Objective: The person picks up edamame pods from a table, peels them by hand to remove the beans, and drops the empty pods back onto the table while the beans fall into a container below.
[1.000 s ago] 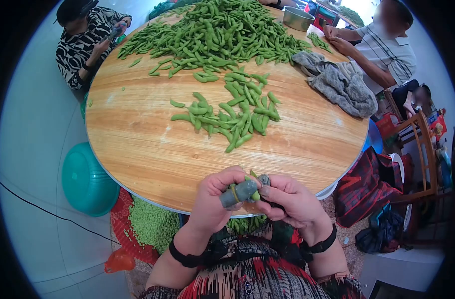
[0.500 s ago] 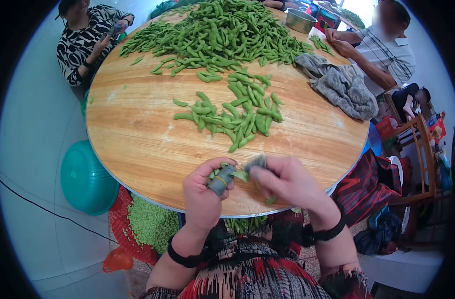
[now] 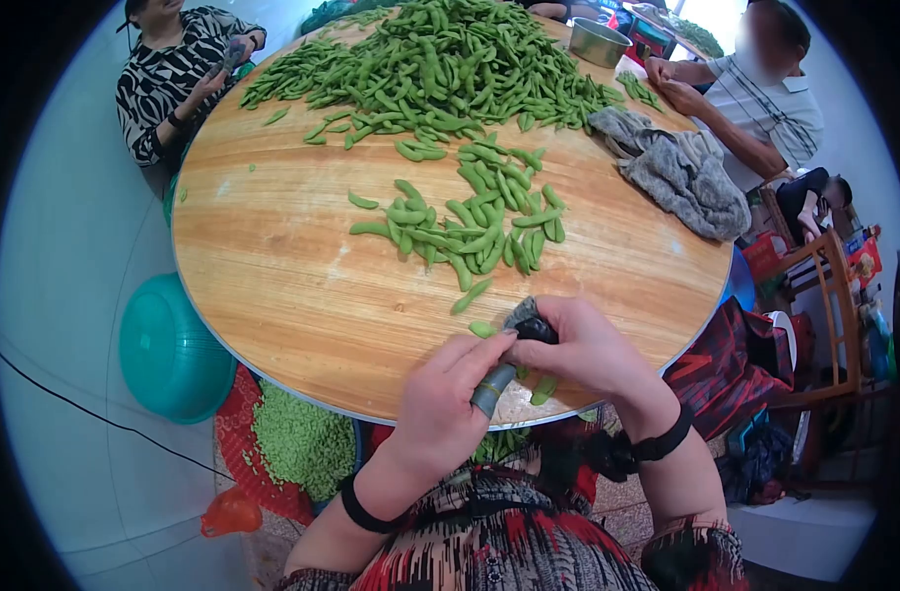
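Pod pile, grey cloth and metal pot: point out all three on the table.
Pod pile (image 3: 440,74): head view, the middle of the heap.
Grey cloth (image 3: 684,179): head view, its crumpled middle.
Metal pot (image 3: 596,50): head view, its outer wall, below the rim.

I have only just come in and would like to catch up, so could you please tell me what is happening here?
The person's left hand and right hand meet over the near side of the table, with a few green pods beside them; whatever they pinch is hidden. A big pod heap lies farther back, and pale shelled beans are below table level.
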{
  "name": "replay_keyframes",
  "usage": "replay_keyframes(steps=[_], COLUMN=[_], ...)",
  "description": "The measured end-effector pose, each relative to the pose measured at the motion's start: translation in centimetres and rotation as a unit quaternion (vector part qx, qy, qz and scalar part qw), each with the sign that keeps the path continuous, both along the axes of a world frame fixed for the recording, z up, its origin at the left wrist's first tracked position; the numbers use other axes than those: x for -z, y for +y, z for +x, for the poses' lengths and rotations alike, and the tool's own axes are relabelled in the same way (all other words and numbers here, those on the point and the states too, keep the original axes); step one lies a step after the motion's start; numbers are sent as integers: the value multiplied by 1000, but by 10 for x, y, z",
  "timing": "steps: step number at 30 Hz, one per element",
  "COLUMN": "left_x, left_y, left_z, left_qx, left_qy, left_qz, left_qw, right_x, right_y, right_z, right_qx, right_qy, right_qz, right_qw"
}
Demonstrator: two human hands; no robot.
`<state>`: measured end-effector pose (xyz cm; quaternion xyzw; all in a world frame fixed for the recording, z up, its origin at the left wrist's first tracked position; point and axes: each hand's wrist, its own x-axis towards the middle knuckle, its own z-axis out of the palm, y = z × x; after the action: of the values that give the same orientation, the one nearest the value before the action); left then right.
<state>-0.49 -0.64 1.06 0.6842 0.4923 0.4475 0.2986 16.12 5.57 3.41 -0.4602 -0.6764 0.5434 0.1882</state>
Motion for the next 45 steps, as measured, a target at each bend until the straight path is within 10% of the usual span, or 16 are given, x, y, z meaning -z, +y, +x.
replay_keyframes(steps=[3,6,8,21,31,34,36,42,45], left_x=[6,12,9,18,9,13,19,13,13], left_y=[2,3,5,6,9,10,12,11,12], left_z=[1,-5,-10,3,-7,3,6,-3,-6], left_qx=[-27,-11,16,-23,129,70,26,40,67], left_qy=[11,-192,-494,-319,-517,-384,-257,-424,-512], left_qz=[68,-119,-274,-120,-275,-191,-104,-200,-235], left_qw=[997,974,825,940,801,901,961,883,823], right_x=[0,-13,-13,3,0,9,19,4,5], right_y=[-11,-21,-26,-34,-36,-37,-38,-28,-31], right_z=[4,4,5,6,0,-6,-8,-5,-11], right_qx=[22,87,77,5,34,49,70,122,127], right_qy=[138,135,156,206,282,221,90,201,157], right_qz=[-135,-114,-125,-179,-320,-187,99,-177,-116], right_qw=[981,980,977,962,904,956,989,956,973])
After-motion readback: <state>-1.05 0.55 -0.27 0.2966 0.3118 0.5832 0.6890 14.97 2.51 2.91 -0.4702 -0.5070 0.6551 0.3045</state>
